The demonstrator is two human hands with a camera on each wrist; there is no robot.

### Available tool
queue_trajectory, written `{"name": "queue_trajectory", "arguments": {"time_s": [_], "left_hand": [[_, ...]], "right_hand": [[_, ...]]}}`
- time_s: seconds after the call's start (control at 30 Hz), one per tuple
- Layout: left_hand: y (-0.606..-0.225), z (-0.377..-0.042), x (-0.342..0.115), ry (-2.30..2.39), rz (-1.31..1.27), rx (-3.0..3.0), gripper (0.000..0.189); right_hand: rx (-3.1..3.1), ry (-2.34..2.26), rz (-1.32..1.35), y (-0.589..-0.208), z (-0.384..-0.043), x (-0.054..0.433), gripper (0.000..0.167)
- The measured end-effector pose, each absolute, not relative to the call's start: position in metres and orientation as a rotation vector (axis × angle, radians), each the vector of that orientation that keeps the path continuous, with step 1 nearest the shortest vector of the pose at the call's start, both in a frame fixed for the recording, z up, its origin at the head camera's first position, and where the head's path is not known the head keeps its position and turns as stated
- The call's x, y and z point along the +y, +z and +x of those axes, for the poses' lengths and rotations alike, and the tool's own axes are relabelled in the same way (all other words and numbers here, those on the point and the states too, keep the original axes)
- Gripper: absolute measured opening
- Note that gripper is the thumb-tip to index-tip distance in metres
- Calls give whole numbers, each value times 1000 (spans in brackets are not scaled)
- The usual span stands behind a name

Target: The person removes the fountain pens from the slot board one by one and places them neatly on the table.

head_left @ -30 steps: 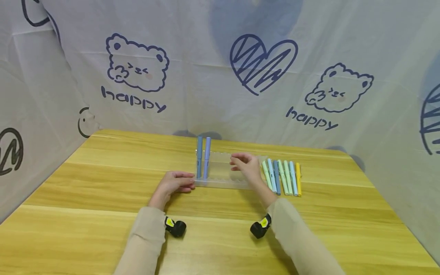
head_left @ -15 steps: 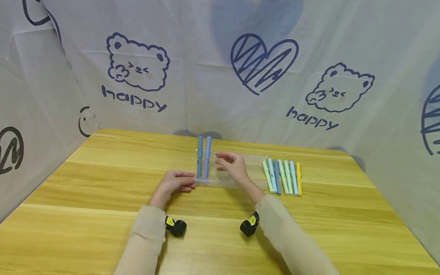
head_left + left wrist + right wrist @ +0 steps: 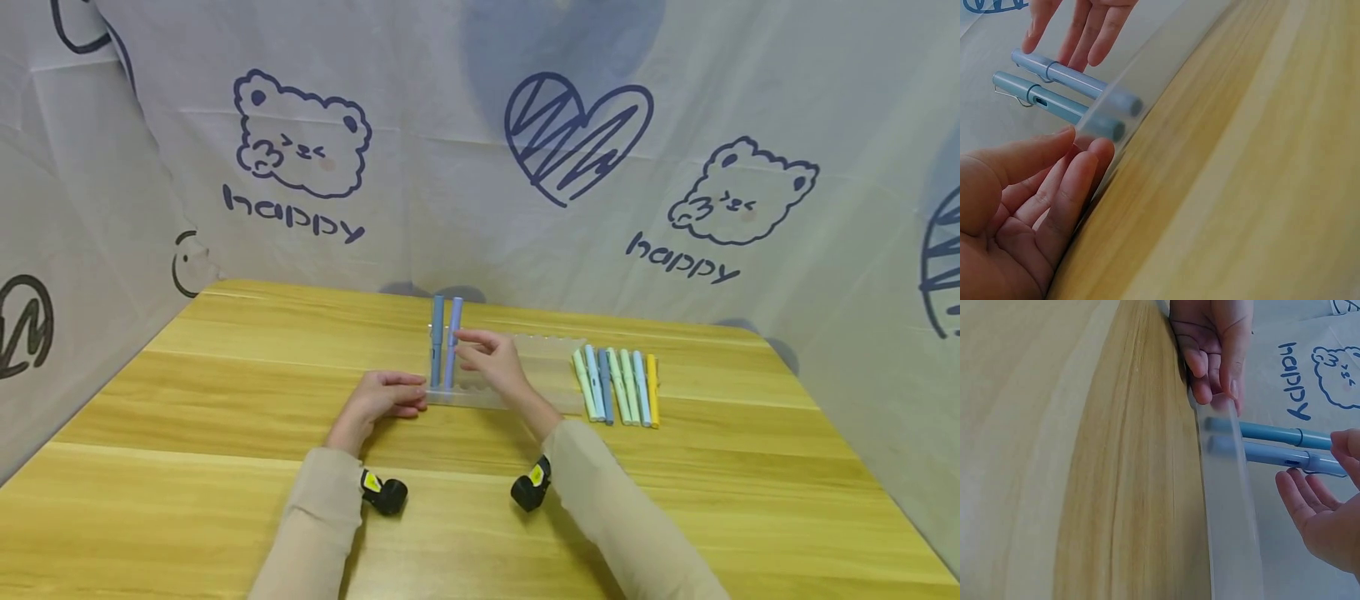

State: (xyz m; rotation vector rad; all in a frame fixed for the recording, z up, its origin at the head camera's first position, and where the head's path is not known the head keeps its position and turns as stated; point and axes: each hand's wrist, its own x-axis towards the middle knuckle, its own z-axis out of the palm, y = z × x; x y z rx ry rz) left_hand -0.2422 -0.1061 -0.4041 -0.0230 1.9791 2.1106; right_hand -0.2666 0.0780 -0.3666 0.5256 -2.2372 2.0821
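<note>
A frosted clear pen rack [image 3: 551, 367] with a notched top edge stands on the table. Its left end holds two capped pens upright, a blue-grey pen [image 3: 437, 342] and, just right of it, a lavender pen [image 3: 450, 358]. My left hand [image 3: 386, 395] pinches the rack's left end, its thumb [image 3: 1035, 153] and fingertips meeting at the edge in the left wrist view. Beside the lavender pen is my right hand [image 3: 495, 362]. In the right wrist view its thumb and spread fingers [image 3: 1300, 494] lie on either side of that pen, near its cap, without closing round it.
Right of the rack, several pens lie side by side on the wooden table [image 3: 465, 533]: light green pens [image 3: 622, 387], light blue ones, a dark blue pen [image 3: 603, 387] and a yellow pen [image 3: 652, 392]. A printed curtain [image 3: 450, 167] hangs behind the table.
My right hand has moved left along the rack, from its right part to the lavender pen. My left hand has stayed at the rack's left end, and both standing pens remain in place.
</note>
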Motion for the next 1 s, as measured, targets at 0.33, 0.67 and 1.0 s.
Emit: {"name": "queue_trajectory", "arguments": {"time_s": [0.33,0.67,1.0], "left_hand": [[-403,-242,-106,2106,-16,1979,33],[-402,-241,-106,2101,-24,1976,33],[-403,-241,-107,2103,-13,1977,34]], "right_hand": [[-2288,2044,551,-368,-266,73,26],[-2320,2042,530,-368,-264,73,29],[-2305,1939,539,-371,-262,76,26]]}}
